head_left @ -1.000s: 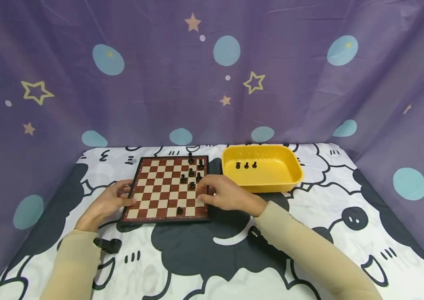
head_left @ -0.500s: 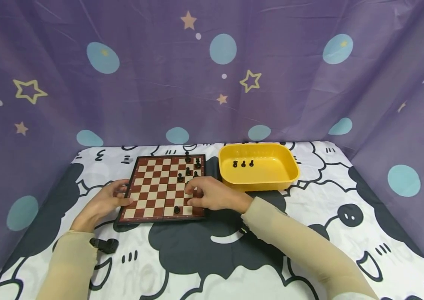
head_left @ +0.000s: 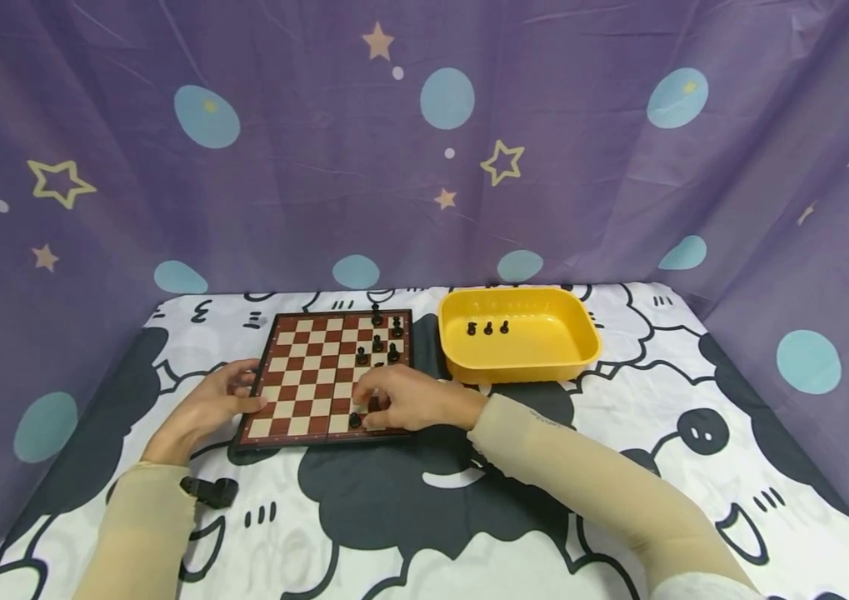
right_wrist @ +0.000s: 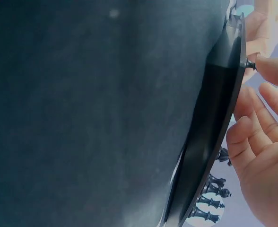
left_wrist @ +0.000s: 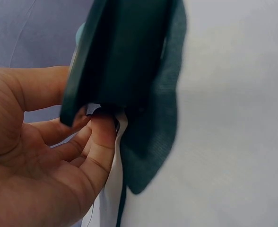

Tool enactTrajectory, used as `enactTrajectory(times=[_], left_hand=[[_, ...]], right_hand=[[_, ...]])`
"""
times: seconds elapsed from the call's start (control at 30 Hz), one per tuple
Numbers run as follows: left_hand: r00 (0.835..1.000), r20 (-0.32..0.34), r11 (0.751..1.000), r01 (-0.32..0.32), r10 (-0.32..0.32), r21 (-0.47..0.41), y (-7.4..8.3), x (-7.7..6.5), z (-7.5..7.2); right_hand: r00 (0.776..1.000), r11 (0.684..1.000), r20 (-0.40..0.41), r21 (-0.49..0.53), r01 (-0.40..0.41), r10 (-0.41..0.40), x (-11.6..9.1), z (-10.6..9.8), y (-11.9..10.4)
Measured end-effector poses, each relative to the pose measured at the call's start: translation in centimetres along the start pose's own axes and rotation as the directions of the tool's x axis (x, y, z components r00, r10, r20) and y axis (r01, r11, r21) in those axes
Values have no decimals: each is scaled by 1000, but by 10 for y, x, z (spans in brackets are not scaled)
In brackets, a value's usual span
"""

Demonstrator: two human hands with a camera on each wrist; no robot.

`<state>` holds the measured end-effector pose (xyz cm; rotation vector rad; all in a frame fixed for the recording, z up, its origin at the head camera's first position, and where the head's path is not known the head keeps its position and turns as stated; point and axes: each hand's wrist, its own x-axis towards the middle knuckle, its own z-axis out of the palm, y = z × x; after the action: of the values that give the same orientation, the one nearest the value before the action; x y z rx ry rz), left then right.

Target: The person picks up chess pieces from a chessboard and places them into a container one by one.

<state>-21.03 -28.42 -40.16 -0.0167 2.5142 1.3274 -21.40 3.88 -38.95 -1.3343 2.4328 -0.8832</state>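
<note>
A folding chessboard (head_left: 297,392) with brown and cream squares lies on the cloth. At its left edge my left hand (head_left: 210,408) grips it; the left wrist view has the thumb and fingers (left_wrist: 101,142) on either side of the dark edge. Over the right half, my right hand (head_left: 412,397) reaches in with thumb and forefinger apart. Its thumb is beside a small black chess piece (head_left: 355,420) at the front, touching or nearly touching it in the right wrist view. Several other black pieces (head_left: 362,357) stand farther back, partly hidden by this hand.
Right of the board sits a yellow tray (head_left: 517,363) with three small black pieces (head_left: 488,328) in it. A patterned black-and-white cloth (head_left: 394,517) covers the table. Behind hangs a purple curtain (head_left: 282,167) with stars and blue ovals.
My right hand has moved left and toward the front of the board, from its right edge to the front piece. My left hand keeps its grip. The view has shifted slightly.
</note>
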Motion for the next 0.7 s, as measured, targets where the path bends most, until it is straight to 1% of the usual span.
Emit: enactTrajectory(times=[0.2, 0.4, 0.7], left_hand=[[1000, 0, 1000, -13, 13, 2, 0, 0, 0], [1000, 1, 1000, 1, -1, 7, 0, -1, 0], [1000, -1, 1000, -6, 6, 7, 0, -1, 0]], right_hand=[[1000, 1000, -6, -1, 30, -30, 6, 4, -2], [1000, 999, 4, 11, 30, -30, 8, 7, -2], [1000, 998, 0, -49, 29, -29, 11, 11, -2]])
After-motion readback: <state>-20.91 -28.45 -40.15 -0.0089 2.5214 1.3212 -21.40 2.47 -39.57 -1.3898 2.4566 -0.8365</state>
